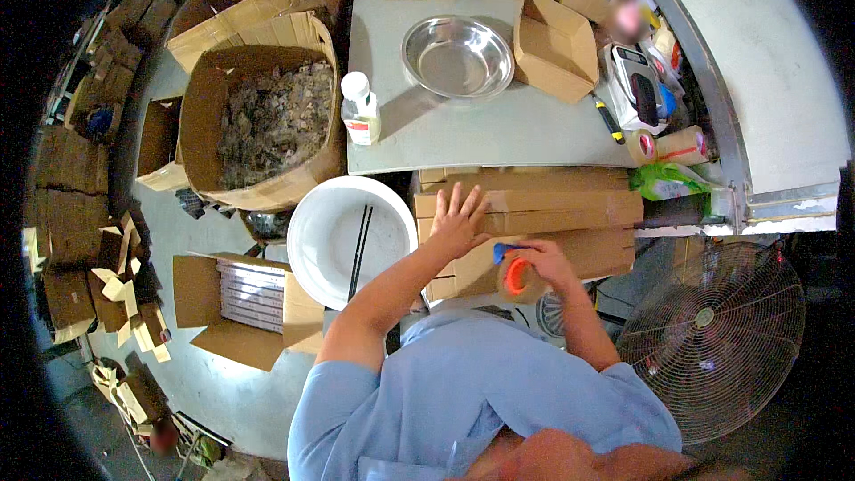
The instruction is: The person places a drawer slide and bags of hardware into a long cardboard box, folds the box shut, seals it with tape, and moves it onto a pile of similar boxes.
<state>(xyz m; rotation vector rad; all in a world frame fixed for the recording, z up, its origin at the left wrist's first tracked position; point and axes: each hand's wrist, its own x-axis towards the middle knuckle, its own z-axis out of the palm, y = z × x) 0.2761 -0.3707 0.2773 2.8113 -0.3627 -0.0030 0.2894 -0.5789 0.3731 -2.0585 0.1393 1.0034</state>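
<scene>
A long closed cardboard box (pixel 570 211) lies in front of me, below the edge of the grey table. Flat on its top, towards the left end, rests my left hand (pixel 460 222), fingers spread and holding nothing. My right hand (pixel 545 262) is closed around a tape dispenser (pixel 515 276) with blue and orange parts, at the near side of the box. Part of the dispenser is hidden by the hand. A strip of tape (pixel 496 202) shows on the box just right of my left fingers.
Left of the box stands a white bucket (pixel 307 240) with two black sticks (pixel 361 249) in it. A steel bowl (pixel 457 56), a white-capped bottle (pixel 360 107) and an open carton (pixel 557 46) stand on the table (pixel 401 147). A large fan (pixel 712 338) is at right.
</scene>
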